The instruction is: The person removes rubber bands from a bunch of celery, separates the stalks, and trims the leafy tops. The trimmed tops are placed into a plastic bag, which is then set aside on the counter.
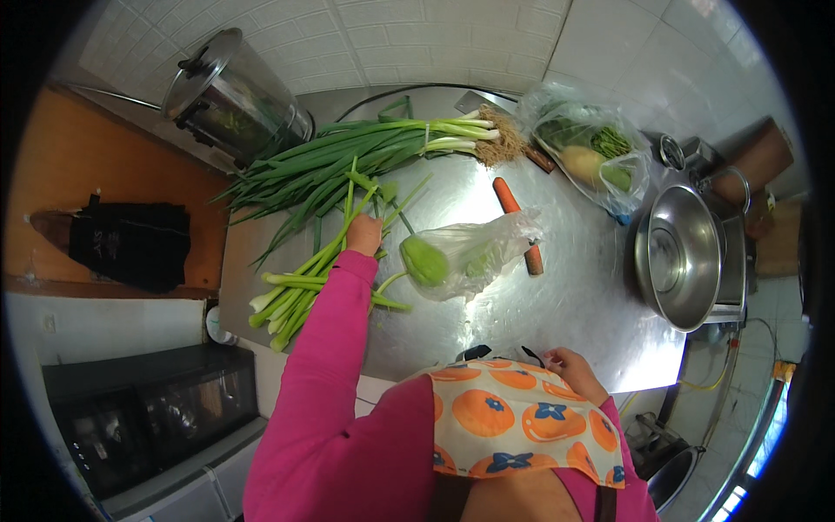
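Observation:
My left hand (364, 234) is closed around the upper stalks of the loose celery (303, 280), whose pale cut ends point to the lower left. My right hand (571, 368) is at the table's near edge beside my apron, its fingers partly bent; whether it pinches anything is unclear. Right of my left hand, a green chayote (424, 261) lies at the mouth of a clear plastic bag (499, 251), with more green inside. The bag covers the middle of a carrot, or separates two carrots (507, 194). Behind lies a tied bunch of green onions (391, 140) with roots.
A lidded steel container (244, 98) stands at the back left. At the back right is a plastic bag of vegetables (587, 147) near a wooden handle (539, 158). A steel basin (682, 258) stands at the right. A cable runs along the back.

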Demonstrator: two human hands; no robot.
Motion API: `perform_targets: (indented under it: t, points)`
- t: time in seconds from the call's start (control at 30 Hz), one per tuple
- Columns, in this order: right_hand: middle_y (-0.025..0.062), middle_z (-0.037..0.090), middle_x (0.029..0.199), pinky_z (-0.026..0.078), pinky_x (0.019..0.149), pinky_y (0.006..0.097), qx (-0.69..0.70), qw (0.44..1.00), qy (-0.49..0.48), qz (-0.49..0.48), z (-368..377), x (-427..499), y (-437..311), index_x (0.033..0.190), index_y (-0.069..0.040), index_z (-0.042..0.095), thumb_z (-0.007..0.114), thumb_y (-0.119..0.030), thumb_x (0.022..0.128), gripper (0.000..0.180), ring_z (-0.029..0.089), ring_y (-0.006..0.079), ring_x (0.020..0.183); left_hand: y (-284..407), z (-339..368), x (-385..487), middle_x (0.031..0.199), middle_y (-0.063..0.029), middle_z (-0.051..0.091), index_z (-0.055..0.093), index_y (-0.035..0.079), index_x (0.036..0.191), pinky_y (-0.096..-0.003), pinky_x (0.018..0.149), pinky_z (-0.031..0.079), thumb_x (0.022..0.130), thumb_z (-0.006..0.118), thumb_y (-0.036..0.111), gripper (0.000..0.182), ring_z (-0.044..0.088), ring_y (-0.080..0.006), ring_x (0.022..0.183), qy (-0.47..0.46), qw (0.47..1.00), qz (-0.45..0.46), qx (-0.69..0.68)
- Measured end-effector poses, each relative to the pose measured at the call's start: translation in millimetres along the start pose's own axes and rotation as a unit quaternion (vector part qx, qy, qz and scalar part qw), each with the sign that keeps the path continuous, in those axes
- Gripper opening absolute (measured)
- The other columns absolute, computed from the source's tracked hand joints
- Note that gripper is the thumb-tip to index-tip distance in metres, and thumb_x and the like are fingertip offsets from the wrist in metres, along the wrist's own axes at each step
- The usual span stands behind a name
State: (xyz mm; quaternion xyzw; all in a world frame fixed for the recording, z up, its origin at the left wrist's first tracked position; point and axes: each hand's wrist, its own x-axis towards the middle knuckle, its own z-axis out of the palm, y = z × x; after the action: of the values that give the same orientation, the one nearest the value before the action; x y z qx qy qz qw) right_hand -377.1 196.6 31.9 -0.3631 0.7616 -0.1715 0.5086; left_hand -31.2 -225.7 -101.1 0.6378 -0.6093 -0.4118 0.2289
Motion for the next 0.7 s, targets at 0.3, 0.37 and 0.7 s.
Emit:
perform_targets:
  t: [0.3, 0.37, 0.7]
  points:
    - [0.0191, 0.067, 0.096, 0.052, 0.078, 0.0386, 0.011, 1.000, 0.010, -0.016, 2, 0, 3, 0.104, 0.001, 0.064, 0.064, -0.015, 0.089, 0.022, 0.066, 0.0319, 0.086, 18, -5, -15, 0.060, -0.0128, 0.059, 0.060, -0.006, 0.077, -0.0378, 0.043, 0.050, 0.092, 0.063, 0.019, 0.029, 0.060, -0.0244, 0.045, -0.080, 0.981, -0.112, -0.134]
    - [0.0191, 0.067, 0.097, 0.052, 0.078, 0.0386, 0.003, 1.000, 0.010, -0.027, 2, 1, 3, 0.104, 0.001, 0.065, 0.063, -0.015, 0.089, 0.022, 0.066, 0.0322, 0.086, 23, -6, -19, 0.063, -0.0147, 0.060, 0.059, -0.007, 0.084, -0.0383, 0.042, 0.050, 0.095, 0.057, 0.018, 0.027, 0.060, -0.0255, 0.045, -0.076, 0.988, -0.103, -0.091]
    - [0.0188, 0.068, 0.095, 0.052, 0.078, 0.0397, -0.016, 0.999, 0.014, -0.025, -1, 1, 2, 0.104, 0.001, 0.065, 0.063, -0.016, 0.089, 0.023, 0.066, 0.0331, 0.086, 48, -16, -45, 0.072, -0.0198, 0.061, 0.048, -0.004, 0.102, -0.0391, 0.039, 0.049, 0.100, 0.045, 0.014, 0.018, 0.060, -0.0275, 0.046, -0.106, 0.988, -0.098, -0.055]
